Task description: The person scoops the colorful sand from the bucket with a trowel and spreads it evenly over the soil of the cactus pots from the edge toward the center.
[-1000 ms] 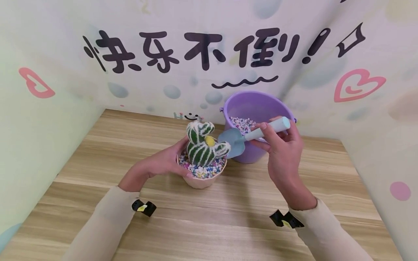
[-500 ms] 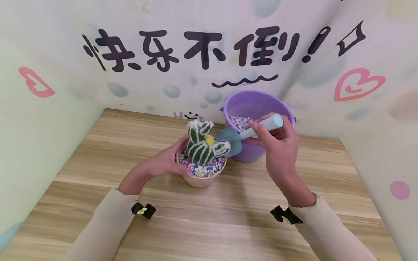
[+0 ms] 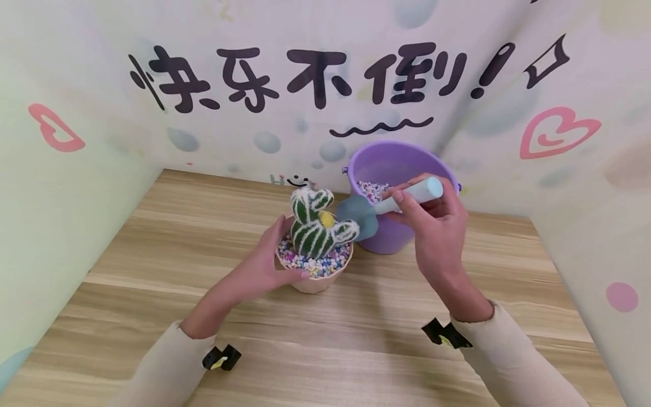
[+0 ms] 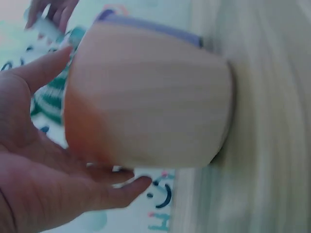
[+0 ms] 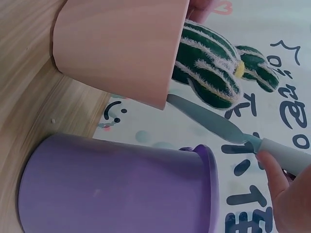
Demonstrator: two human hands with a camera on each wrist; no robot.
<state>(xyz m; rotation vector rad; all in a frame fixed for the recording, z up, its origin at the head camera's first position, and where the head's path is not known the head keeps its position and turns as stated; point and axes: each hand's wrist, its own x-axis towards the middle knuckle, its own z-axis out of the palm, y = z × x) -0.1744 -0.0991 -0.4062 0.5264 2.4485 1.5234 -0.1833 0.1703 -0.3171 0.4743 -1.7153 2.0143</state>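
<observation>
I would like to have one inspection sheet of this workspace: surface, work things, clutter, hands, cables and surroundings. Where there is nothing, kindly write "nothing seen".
Surface: light wood-grain table.
Work things: pink pot standing on the table, with a striped cactus and multicoloured beads in it; purple bucket with more beads inside; light-blue trowel, its blade close to the pot.
Clutter: one pale speck on the table, too small to identify.
Left hand: fingers spread about the pot; firmness of hold unclear.
Right hand: holds the trowel.
Cables: nothing seen.
Surroundings: white backdrop printed with black characters.
</observation>
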